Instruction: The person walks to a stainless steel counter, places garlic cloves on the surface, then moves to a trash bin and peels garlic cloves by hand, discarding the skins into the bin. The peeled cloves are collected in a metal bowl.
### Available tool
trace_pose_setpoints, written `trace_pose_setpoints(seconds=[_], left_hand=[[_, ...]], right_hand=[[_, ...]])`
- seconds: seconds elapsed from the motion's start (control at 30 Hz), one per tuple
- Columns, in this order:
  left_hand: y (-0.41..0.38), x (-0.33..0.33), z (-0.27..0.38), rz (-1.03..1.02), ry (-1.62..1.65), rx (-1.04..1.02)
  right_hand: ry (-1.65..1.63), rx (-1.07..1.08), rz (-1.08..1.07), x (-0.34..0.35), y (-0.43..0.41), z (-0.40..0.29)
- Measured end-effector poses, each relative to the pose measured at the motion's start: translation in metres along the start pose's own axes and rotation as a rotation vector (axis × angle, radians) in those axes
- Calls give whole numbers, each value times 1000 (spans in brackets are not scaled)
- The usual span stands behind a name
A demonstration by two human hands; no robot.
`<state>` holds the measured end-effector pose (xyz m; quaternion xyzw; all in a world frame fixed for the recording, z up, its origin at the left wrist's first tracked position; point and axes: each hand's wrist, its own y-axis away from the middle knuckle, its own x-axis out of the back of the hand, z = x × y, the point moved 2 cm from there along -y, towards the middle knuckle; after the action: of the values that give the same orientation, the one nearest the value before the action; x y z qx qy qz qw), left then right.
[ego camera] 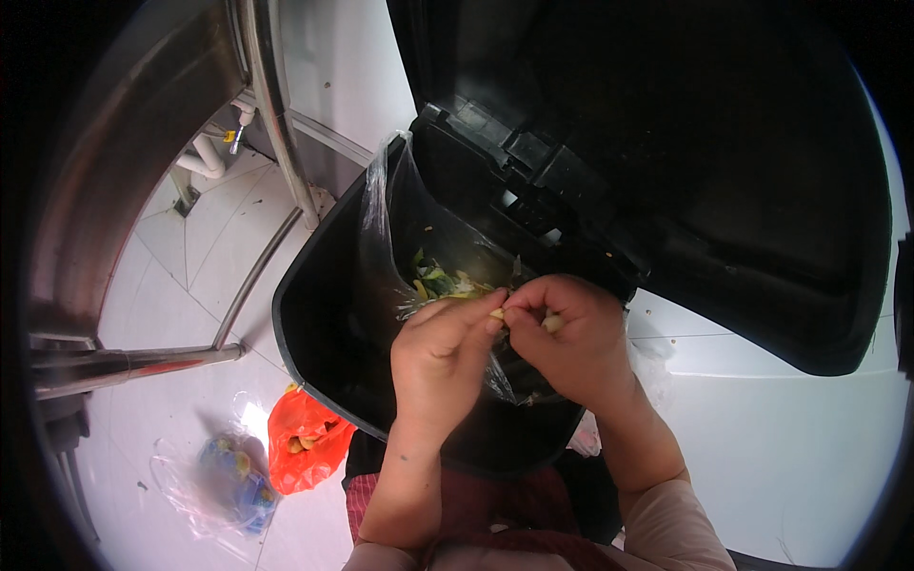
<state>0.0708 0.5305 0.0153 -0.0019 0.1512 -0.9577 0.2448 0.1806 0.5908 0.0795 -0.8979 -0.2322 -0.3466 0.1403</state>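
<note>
A small pale yellow piece, which looks like a garlic clove (498, 314), sits pinched between the fingertips of my left hand (435, 360) and my right hand (582, 335). A second pale clove (553, 322) is tucked in the curled fingers of my right hand. Both hands are over a black plastic bin (321, 400), lined with a clear plastic bag (376, 207). Green and yellow vegetable scraps (439, 278) lie inside the bag, partly hidden by my hands.
The bin's black lid (714, 178) stands raised at the upper right. On the tiled floor (193, 264) lie a red plastic bag (314, 464) with brown lumps inside and a clear bag (235, 478) with blue and yellow printing. A metal frame (275, 107) is at the left.
</note>
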Motion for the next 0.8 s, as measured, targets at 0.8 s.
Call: trace_pose_setpoints(seconds=[0.8], left_hand=[[4, 3, -6, -13, 563, 295]], right_hand=[[-163, -111, 54, 2, 2, 16]])
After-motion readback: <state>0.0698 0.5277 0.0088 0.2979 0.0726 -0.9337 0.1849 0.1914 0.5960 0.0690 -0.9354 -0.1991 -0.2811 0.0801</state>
